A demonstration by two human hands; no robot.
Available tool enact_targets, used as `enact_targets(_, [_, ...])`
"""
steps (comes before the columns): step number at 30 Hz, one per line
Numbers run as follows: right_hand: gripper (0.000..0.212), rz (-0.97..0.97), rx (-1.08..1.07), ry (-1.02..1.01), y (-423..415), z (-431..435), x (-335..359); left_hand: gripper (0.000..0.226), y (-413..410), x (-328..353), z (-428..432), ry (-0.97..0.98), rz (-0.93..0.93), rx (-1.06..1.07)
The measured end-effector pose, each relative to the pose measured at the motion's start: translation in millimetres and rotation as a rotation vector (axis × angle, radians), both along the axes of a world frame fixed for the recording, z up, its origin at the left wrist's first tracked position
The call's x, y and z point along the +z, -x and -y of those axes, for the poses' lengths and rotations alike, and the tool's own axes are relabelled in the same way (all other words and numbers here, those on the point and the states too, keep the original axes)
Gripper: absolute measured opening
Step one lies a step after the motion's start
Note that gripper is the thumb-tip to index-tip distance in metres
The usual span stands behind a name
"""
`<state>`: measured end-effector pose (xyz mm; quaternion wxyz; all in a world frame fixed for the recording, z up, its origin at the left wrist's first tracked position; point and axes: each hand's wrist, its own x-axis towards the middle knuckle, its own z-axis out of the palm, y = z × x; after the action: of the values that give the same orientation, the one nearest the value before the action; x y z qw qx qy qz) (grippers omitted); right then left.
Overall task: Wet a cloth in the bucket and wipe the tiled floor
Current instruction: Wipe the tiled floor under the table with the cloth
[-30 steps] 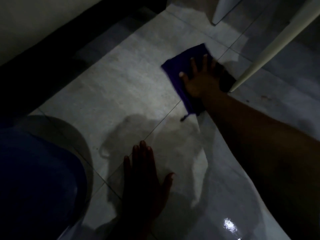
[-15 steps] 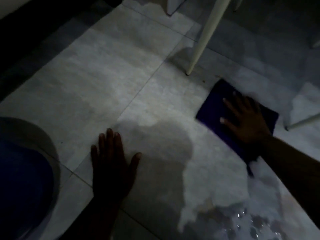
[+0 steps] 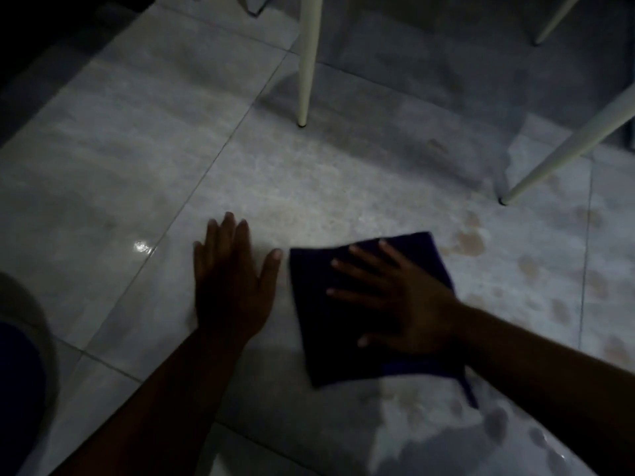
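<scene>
A dark purple cloth [image 3: 326, 338] lies flat on the grey tiled floor [image 3: 137, 159], just right of centre. My right hand [image 3: 402, 300] presses down on it with the fingers spread and pointing left. My left hand [image 3: 230, 283] rests flat on the bare tile right beside the cloth's left edge, with the thumb almost touching it. At the bottom left edge a dark blue bucket [image 3: 20, 379] shows only in part.
A white chair leg [image 3: 307, 63] stands on the floor beyond my hands, a second slanted leg [image 3: 567, 146] at the right, a third [image 3: 553, 18] at the top right. Wet patches and droplets [image 3: 498, 424] cover the tiles at the right and bottom right.
My right hand has dragged the cloth from the far side near the chair leg back toward me, up beside my left hand. The view has shifted right, and the bucket has slid further out of frame.
</scene>
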<state>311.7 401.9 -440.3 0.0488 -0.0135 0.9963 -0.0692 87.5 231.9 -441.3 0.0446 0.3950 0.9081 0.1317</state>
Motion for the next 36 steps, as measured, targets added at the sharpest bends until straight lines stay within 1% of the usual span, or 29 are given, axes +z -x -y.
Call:
enact_targets(1, [0.073, 0.026, -0.068, -0.014, -0.8, -24.0, -0.1, 0.080, -3.7, -2.2, -8.0, 0.053, 0.032, -0.021])
enact_targets(3, [0.078, 0.094, -0.274, -0.078, 5.7, -77.3, -0.3, 0.086, -7.0, -8.1, -20.3, 0.139, -0.011, -0.049])
enact_targets(5, [0.083, 0.098, -0.518, -0.103, 16.8, -124.1, 0.6, 0.087, -9.1, -9.7, -21.6, 0.208, -0.076, -0.053])
enact_targets(7, [0.086, 0.090, -0.706, -0.074, 30.9, -168.6, 5.3, 0.087, -11.0, -11.5, -23.4, 0.236, -0.099, -0.056])
enact_targets(10, [0.080, 0.106, -0.860, -0.090, 62.8, -219.2, 2.9, 0.086, -13.4, -10.3, -23.3, 0.242, -0.079, -0.053])
enact_targets(13, [0.083, 0.129, -0.944, -0.088, 102.2, -251.8, -1.8, 0.085, -14.6, -10.1, -24.4, 0.234, -0.061, -0.043])
enact_targets(15, [0.089, 0.123, -0.933, -0.055, 126.7, -262.3, -3.4, 0.086, -14.3, -11.4, -25.6, 0.240, -0.056, -0.043])
enact_targets(16, [0.095, 0.114, -0.901, -0.047, 137.6, -261.8, -4.0, 0.086, -14.1, -12.3, -26.0, 0.244, -0.049, -0.043])
enact_targets(18, [0.106, 0.094, -0.778, -0.051, 155.1, -246.7, -5.1, 0.086, -13.2, -13.5, -26.0, 0.245, -0.042, -0.039])
enact_targets(19, [0.105, 0.094, -0.701, -0.051, 159.0, -232.4, -3.2, 0.086, -13.0, -13.7, -25.7, 0.245, -0.042, -0.038])
enact_targets(21, [0.093, 0.118, -0.537, -0.021, 153.0, -193.2, 0.6, 0.085, -11.7, -13.7, -25.2, 0.237, -0.048, -0.046])
enact_targets(23, [0.081, 0.107, -0.344, -0.026, 127.2, -144.6, 2.5, 0.085, -10.8, -14.1, -24.1, 0.220, -0.055, -0.051])
enact_targets(25, [0.075, 0.088, -0.131, -0.071, 84.6, -105.5, -0.5, 0.084, -10.4, -13.6, -24.2, 0.203, -0.064, -0.050])
enact_targets(26, [0.075, 0.088, -0.077, -0.077, 62.0, -99.9, -2.0, 0.084, -10.4, -13.5, -24.9, 0.204, -0.068, -0.050])
enact_targets(27, [0.076, 0.082, -0.076, -0.071, 43.0, -105.6, -1.9, 0.084, -10.7, -13.1, -25.4, 0.212, -0.070, -0.048])
enact_targets(28, [0.079, 0.073, -0.138, -0.078, 30.5, -120.0, -1.1, 0.085, -11.0, -12.8, -25.8, 0.218, -0.070, -0.044])
enact_targets(29, [0.082, 0.084, -0.267, -0.087, 24.5, -139.0, -0.2, 0.085, -11.0, -12.7, -26.3, 0.225, -0.072, -0.042])
enact_targets(30, [0.085, 0.110, -0.453, -0.091, 24.4, -158.0, 1.3, 0.085, -11.3, -12.5, -26.5, 0.230, -0.072, -0.041])
enact_targets(32, [0.084, 0.172, -0.826, -0.064, 36.1, -187.6, 4.6, 0.085, -11.8, -12.4, -26.8, 0.237, -0.069, -0.037])
enact_targets(33, [0.082, 0.185, -0.955, -0.045, 43.9, -194.0, 5.0, 0.085, -12.1, -12.0, -27.1, 0.239, -0.068, -0.032])
enact_targets(34, [0.081, 0.188, -1.026, -0.019, 52.7, -193.6, 5.4, 0.085, -11.9, -11.6, -27.8, 0.240, -0.066, -0.029])
enact_targets(35, [0.080, 0.184, -1.041, -0.002, 58.4, -185.0, 5.3, 0.085, -12.4, -11.3, -28.2, 0.236, -0.067, -0.030])
enact_targets(36, [0.080, 0.170, -1.006, -0.004, 61.2, -169.3, 5.0, 0.084, -12.8, -11.2, -28.9, 0.228, -0.065, -0.034])
